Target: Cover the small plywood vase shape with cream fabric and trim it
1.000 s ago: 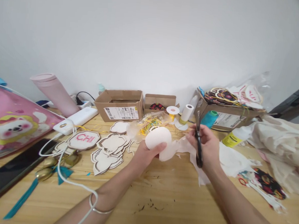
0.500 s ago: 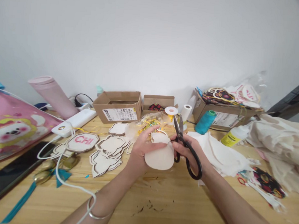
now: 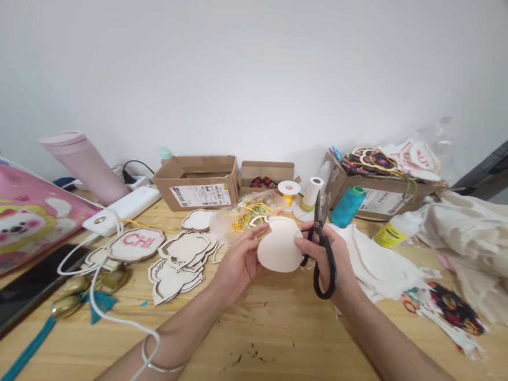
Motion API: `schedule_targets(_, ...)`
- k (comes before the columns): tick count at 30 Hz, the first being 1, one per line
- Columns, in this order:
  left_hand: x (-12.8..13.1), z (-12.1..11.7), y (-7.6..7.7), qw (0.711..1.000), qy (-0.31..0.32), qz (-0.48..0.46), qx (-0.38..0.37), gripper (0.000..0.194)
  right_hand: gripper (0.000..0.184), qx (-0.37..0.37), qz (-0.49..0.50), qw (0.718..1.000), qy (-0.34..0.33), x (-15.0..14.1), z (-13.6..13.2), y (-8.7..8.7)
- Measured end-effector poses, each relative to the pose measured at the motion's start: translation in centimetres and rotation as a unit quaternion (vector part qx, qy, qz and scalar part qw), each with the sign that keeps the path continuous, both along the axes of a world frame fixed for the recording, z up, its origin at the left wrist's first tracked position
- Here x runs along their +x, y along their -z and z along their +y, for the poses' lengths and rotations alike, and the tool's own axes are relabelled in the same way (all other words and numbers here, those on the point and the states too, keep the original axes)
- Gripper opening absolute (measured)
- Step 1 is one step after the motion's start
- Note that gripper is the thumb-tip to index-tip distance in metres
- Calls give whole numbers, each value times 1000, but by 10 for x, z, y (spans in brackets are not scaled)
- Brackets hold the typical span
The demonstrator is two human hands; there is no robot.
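Observation:
Between my hands is a rounded, cream-white flat piece [image 3: 280, 247], held up above the table. My left hand [image 3: 242, 262] grips its left edge, the fingers closed on it. With black-handled scissors [image 3: 326, 256] in its grip, my right hand [image 3: 333, 263] also touches the piece's right edge with its fingertips. The scissor blades point up and away from me, nearly together. White cloth [image 3: 375, 260] lies just right of my right hand. Left of my left hand lie cloud-shaped wooden cutouts [image 3: 184, 249] and a plaque with pink "CHI" letters [image 3: 136, 244].
Along the wall stand cardboard boxes [image 3: 197, 195], a teal thread cone [image 3: 347, 207] and a white spool [image 3: 314, 189]. A yellow-labelled bottle [image 3: 397, 230] leans at right by beige fabric [image 3: 471, 246]. A white cable [image 3: 115, 311] crosses my left forearm; a phone [image 3: 16, 293] lies left.
My right hand with the scissors came in from the right to the white piece, letting the white cloth down on the table. The piece was turned over between the hands.

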State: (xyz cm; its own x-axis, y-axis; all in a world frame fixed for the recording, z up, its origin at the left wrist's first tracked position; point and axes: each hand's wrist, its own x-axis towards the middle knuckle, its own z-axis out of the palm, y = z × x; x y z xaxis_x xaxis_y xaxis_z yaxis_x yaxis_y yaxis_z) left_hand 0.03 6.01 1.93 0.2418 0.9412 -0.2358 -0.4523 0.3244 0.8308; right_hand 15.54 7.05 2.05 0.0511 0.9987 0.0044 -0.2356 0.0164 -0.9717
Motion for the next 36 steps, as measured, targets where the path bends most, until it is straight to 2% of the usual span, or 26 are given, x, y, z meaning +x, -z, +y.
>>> schedule_targets(3,3,-3,-1,997,69,-14,-20,40,26,12,5,1000,17,-1,0,2)
schedule_targets(9,-3,0,-3,993,38,99,49,28,25,47,-66,997,14,4,2,-5)
schedule_targets(13,-14,5,0,979,75,165,97,21,32,30,-85,996,-19,6,2,-8)
schedule_targets(15,-15,5,2,981,79,152,95,23,34,15,-74,997,-27,4,1,-6)
schedule_targets(19,-7,2,3,996,24,55,65,35,31,-3,-39,999,18,-1,-1,-1)
schedule_targets(22,-1,2,0,998,8,21,65,38,26,21,-60,998,25,-2,0,2)
schedule_targets(24,-1,4,-5,996,-29,13,77,36,25,45,-78,996,-13,1,1,1)
schedule_targets(27,-8,8,-11,987,-117,3,110,29,30,72,-121,983,-115,9,2,0)
schedule_targets(31,-19,10,-15,975,-165,5,146,29,38,98,-206,940,-252,16,2,1)
schedule_targets(33,-22,10,-14,971,-177,30,155,31,41,113,-229,924,-285,17,2,2)
schedule_targets(36,-23,10,-12,963,-199,76,167,33,43,117,-260,912,-295,17,2,2)
